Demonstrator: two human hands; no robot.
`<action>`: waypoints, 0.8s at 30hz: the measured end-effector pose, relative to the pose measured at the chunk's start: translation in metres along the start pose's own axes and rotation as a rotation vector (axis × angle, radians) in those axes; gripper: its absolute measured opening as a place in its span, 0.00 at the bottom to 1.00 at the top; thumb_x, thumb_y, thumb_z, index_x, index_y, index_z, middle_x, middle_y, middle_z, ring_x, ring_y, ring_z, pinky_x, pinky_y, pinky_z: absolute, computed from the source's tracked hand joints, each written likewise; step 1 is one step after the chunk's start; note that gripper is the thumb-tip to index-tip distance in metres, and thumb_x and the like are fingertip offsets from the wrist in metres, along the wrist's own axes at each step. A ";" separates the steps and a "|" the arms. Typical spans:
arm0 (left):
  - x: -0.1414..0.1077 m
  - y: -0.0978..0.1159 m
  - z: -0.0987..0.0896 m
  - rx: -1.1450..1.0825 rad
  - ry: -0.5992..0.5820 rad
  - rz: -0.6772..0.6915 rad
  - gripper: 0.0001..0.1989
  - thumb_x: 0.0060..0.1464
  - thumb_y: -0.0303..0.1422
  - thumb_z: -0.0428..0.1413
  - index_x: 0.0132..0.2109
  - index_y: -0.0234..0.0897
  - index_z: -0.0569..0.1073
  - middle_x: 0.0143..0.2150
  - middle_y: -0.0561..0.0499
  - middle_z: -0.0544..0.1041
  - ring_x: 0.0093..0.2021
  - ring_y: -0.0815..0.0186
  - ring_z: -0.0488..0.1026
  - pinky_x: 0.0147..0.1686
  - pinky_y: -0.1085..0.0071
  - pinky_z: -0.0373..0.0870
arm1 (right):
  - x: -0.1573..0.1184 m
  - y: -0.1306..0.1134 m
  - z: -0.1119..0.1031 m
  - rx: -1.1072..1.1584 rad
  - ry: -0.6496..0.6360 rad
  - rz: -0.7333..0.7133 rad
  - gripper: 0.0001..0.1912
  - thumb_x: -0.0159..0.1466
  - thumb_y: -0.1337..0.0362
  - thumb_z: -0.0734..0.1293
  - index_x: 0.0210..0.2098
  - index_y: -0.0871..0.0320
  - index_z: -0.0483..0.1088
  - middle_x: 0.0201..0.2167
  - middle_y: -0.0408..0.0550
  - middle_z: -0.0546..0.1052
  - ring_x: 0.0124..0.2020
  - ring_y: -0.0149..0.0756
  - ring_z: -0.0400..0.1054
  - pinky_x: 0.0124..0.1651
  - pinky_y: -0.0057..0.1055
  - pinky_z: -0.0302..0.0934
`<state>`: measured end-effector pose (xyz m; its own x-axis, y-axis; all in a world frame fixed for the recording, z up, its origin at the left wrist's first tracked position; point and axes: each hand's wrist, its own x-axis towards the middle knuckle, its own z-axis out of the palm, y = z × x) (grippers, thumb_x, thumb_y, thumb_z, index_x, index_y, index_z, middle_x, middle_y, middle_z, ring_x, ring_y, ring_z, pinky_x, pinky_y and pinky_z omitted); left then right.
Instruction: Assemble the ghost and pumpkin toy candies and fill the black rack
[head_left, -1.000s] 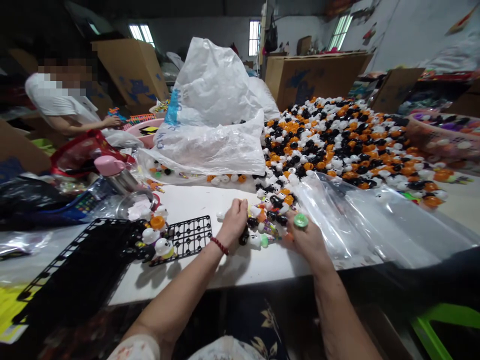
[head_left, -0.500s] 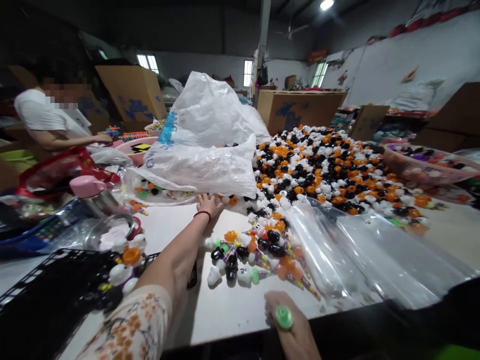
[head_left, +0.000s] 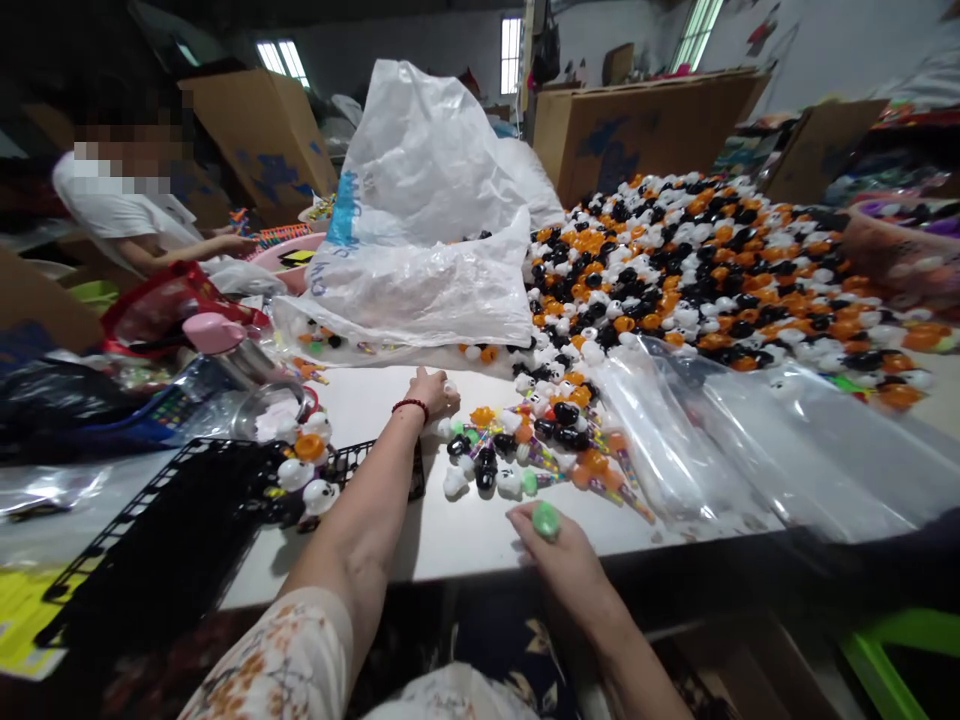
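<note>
My left hand point(head_left: 430, 392), a dark red bead bracelet at its wrist, is curled above the white tabletop in front of the big white sack. Its fingers are closed on a small white plastic piece point(head_left: 451, 389), partly hidden by them. Close to the table's front edge, my right hand point(head_left: 564, 548) grips a green round-ended piece point(head_left: 546, 520); the rest of it is hidden in the fist. Between and beyond the hands lies a loose group of toy sticks point(head_left: 525, 455) with colourful patterned tubes and black, white, orange or green heads.
A large heap of orange, black and white heads point(head_left: 675, 270) covers the back right. Clear plastic bags point(head_left: 787, 440) lie to the right, the white sack point(head_left: 427, 200) stands behind. At left are a black plastic basket point(head_left: 165, 530) and a pink-lidded flask point(head_left: 217, 335). Another person point(head_left: 135, 215) works beyond.
My left hand has drawn back slightly from the sack's edge, its spread fingers now closed on a white piece. My right hand still holds the green piece. The camera view has tilted downward.
</note>
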<state>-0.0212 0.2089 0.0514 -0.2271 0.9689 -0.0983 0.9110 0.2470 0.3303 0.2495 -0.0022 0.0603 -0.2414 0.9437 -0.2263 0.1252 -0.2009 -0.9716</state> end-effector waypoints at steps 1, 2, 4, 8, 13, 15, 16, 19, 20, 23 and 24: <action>-0.008 -0.002 0.000 -0.016 0.006 -0.012 0.26 0.45 0.45 0.61 0.51 0.39 0.73 0.57 0.38 0.64 0.52 0.45 0.69 0.47 0.56 0.68 | 0.000 0.000 0.002 0.000 0.013 -0.012 0.22 0.60 0.46 0.67 0.40 0.59 0.73 0.24 0.42 0.71 0.27 0.34 0.64 0.31 0.29 0.61; -0.015 -0.003 0.000 -0.034 0.019 -0.022 0.26 0.45 0.45 0.61 0.51 0.39 0.73 0.58 0.38 0.63 0.53 0.45 0.69 0.49 0.56 0.67 | 0.000 0.000 0.004 -0.009 0.028 -0.030 0.22 0.59 0.47 0.68 0.43 0.58 0.72 0.26 0.42 0.71 0.28 0.34 0.64 0.33 0.29 0.62; -0.027 -0.004 -0.003 -0.073 0.067 -0.033 0.25 0.48 0.45 0.61 0.50 0.37 0.72 0.63 0.37 0.58 0.58 0.46 0.65 0.54 0.57 0.65 | -0.002 0.002 0.005 -0.042 0.053 -0.074 0.22 0.59 0.48 0.69 0.46 0.57 0.69 0.29 0.42 0.72 0.31 0.35 0.65 0.36 0.30 0.62; -0.051 0.005 -0.017 -0.213 0.212 0.023 0.18 0.51 0.41 0.61 0.46 0.36 0.70 0.68 0.39 0.53 0.67 0.46 0.52 0.63 0.57 0.54 | -0.009 0.008 0.004 -0.084 0.080 -0.130 0.21 0.64 0.49 0.65 0.49 0.57 0.68 0.32 0.43 0.74 0.33 0.35 0.66 0.38 0.31 0.63; -0.107 0.029 -0.026 -0.668 0.246 0.134 0.21 0.51 0.39 0.59 0.51 0.36 0.67 0.44 0.46 0.74 0.42 0.61 0.73 0.46 0.64 0.70 | -0.017 0.004 0.004 -0.080 0.063 -0.147 0.26 0.67 0.50 0.61 0.59 0.57 0.68 0.46 0.52 0.77 0.42 0.39 0.71 0.48 0.37 0.66; -0.137 0.040 -0.023 -1.111 0.089 0.129 0.26 0.51 0.38 0.60 0.56 0.38 0.65 0.37 0.52 0.74 0.31 0.69 0.72 0.35 0.71 0.70 | -0.019 -0.001 0.006 -0.098 0.080 -0.203 0.26 0.67 0.51 0.62 0.59 0.57 0.68 0.53 0.54 0.75 0.48 0.43 0.71 0.54 0.39 0.64; -0.152 0.045 -0.020 -1.316 -0.016 0.098 0.28 0.50 0.36 0.61 0.58 0.40 0.65 0.33 0.55 0.73 0.28 0.72 0.70 0.32 0.74 0.68 | -0.019 -0.002 0.008 -0.110 0.094 -0.240 0.25 0.66 0.52 0.63 0.59 0.56 0.69 0.55 0.54 0.74 0.52 0.44 0.69 0.56 0.40 0.63; -0.188 0.054 -0.012 -1.756 -0.297 -0.124 0.27 0.47 0.32 0.64 0.55 0.38 0.69 0.33 0.53 0.74 0.27 0.74 0.70 0.28 0.79 0.67 | -0.020 -0.005 0.012 -0.112 0.151 -0.295 0.24 0.65 0.54 0.65 0.57 0.57 0.70 0.53 0.53 0.75 0.53 0.43 0.69 0.57 0.39 0.62; -0.197 0.056 -0.009 -1.847 -0.357 -0.204 0.23 0.49 0.32 0.63 0.53 0.37 0.70 0.34 0.50 0.75 0.29 0.72 0.72 0.27 0.79 0.68 | -0.021 -0.006 0.013 -0.096 0.164 -0.287 0.23 0.65 0.53 0.65 0.56 0.57 0.70 0.50 0.53 0.76 0.49 0.42 0.70 0.54 0.37 0.64; -0.213 0.061 -0.002 -1.978 -0.389 -0.357 0.10 0.55 0.32 0.59 0.44 0.34 0.72 0.34 0.46 0.76 0.32 0.67 0.75 0.30 0.74 0.73 | -0.022 -0.008 0.016 -0.045 0.161 -0.245 0.21 0.65 0.52 0.65 0.51 0.59 0.72 0.39 0.49 0.78 0.39 0.38 0.71 0.43 0.32 0.67; -0.217 0.062 0.000 -1.989 -0.366 -0.381 0.07 0.56 0.31 0.58 0.42 0.34 0.71 0.32 0.46 0.76 0.33 0.66 0.76 0.31 0.72 0.74 | -0.023 -0.009 0.017 -0.041 0.156 -0.239 0.20 0.65 0.52 0.65 0.49 0.59 0.73 0.37 0.48 0.78 0.36 0.37 0.71 0.41 0.31 0.66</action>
<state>0.0846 0.0143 0.0931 0.0206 0.8910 -0.4535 -0.7563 0.3105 0.5758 0.2371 -0.0268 0.0734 -0.1176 0.9927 0.0252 0.1218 0.0396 -0.9918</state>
